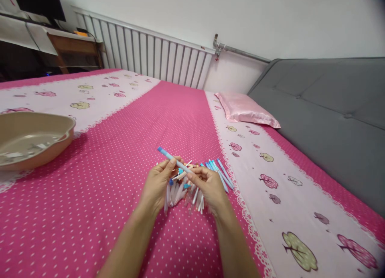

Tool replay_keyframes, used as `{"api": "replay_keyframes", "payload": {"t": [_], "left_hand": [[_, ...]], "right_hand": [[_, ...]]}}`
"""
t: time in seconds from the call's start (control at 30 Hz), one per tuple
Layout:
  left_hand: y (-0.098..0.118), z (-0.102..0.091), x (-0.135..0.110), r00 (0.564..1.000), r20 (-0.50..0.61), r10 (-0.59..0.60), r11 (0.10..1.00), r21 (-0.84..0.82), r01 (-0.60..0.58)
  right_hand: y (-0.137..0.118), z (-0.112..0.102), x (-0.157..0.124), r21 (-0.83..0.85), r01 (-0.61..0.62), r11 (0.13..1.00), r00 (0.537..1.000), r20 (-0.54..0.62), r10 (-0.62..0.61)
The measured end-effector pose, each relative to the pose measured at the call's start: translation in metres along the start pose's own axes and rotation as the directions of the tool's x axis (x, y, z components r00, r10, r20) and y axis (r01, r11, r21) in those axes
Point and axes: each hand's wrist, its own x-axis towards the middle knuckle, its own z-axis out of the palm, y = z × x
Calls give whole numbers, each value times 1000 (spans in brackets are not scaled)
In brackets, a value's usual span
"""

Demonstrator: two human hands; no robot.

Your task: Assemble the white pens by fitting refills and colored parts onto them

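A light blue pen (173, 158) with a darker blue end is held slantwise between my two hands, above the bed. My left hand (159, 181) is closed in a pinch around its middle. My right hand (211, 185) pinches the lower right end between thumb and fingers. Below and behind the hands lies a pile of clear and white pen parts (177, 193), with some small blue pieces among them; my hands hide part of it. Just right of my right hand, several blue pens (224, 173) lie side by side on the bedspread.
At the left a beige plastic basin (64, 139) holds small white pieces. The bed has a pink, dotted bedspread (120, 169). A pink pillow (245, 110) lies by the grey headboard (325, 105). Beyond stand a radiator (150, 51) and a desk (75, 45) with a monitor (40, 3).
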Motion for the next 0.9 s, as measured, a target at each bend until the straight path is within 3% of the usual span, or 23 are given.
{"api": "replay_keyframes", "payload": {"t": [0.2,0.47,0.6,0.73,0.8,0.9], "left_hand": [[0,4,-2,1000,-27,-8,1000,-27,7],[-6,-1,2,996,-65,62,998,5,-62],[-5,-3,4,997,-44,58,998,17,-57],[-3,-5,5,994,-71,89,996,12,-88],[-3,-6,5,992,-71,107,994,21,-106],[-3,-6,5,991,-66,117,993,23,-115]], "right_hand": [[2,3,0,-85,119,989,973,-187,-133],[1,7,0,-132,256,958,912,-296,-285],[-2,6,-2,-15,196,981,961,-194,-195],[-8,4,-4,118,-26,993,998,-50,32],[-8,3,-3,137,-88,987,993,-64,98],[-6,2,-1,132,-74,989,990,-112,89]]}}
